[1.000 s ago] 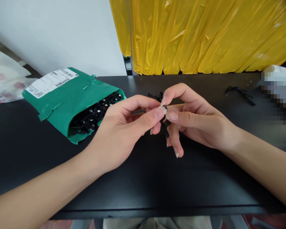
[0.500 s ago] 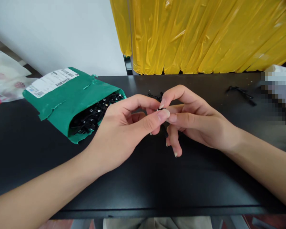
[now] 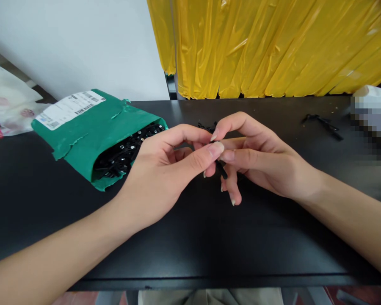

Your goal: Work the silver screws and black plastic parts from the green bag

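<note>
Above the black table my left hand (image 3: 173,176) and my right hand (image 3: 263,163) meet fingertip to fingertip. Between them is a small, slim black piece (image 3: 222,170); its lower end pokes out below the fingers and its upper part is mostly covered. My left thumb and forefinger pinch it, while the right thumb and forefinger press at its other side. To the left lies a torn green mailing bag (image 3: 114,118), its mouth toward my left hand. Many small black parts (image 3: 119,154) with shiny round spots fill it.
More black pieces (image 3: 206,126) lie on the table (image 3: 190,241) just behind my hands, and others (image 3: 324,123) at the right. A yellow plastic curtain (image 3: 241,51) hangs behind. A whitish plastic bag (image 3: 12,103) sits far left, a partly blurred box (image 3: 373,112) far right.
More of the black piece's lower end now shows below the fingers. My fingertips have shifted very slightly; both hands stay in nearly the same place.
</note>
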The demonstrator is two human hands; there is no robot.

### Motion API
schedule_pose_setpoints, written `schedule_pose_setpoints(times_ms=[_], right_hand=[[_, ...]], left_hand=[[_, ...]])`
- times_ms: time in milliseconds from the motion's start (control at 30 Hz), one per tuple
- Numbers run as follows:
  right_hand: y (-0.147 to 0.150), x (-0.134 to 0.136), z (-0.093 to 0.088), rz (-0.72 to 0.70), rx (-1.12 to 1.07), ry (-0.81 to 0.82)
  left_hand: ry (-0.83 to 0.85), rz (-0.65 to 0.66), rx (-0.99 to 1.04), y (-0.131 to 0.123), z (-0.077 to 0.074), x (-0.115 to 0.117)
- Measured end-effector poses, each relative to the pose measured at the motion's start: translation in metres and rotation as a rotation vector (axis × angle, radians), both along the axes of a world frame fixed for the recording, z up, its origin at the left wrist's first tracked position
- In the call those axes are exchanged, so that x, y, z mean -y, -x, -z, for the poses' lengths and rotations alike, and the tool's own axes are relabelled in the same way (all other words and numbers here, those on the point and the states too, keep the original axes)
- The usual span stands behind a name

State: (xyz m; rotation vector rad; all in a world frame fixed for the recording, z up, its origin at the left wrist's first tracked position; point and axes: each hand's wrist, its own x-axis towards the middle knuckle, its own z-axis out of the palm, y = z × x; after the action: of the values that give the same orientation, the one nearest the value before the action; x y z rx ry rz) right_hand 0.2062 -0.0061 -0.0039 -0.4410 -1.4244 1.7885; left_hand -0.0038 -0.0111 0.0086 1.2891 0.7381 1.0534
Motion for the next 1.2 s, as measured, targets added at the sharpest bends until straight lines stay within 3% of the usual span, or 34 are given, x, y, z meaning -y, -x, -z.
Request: schedule_pose_setpoints(times_ms=[1200], right_hand=[[0.0008,-0.0004,0.0024,-0.001,-0.002,-0.016]], left_hand=[[-0.013,-0.002,-0.033,-0.0019,-0.0028,-0.0007]])
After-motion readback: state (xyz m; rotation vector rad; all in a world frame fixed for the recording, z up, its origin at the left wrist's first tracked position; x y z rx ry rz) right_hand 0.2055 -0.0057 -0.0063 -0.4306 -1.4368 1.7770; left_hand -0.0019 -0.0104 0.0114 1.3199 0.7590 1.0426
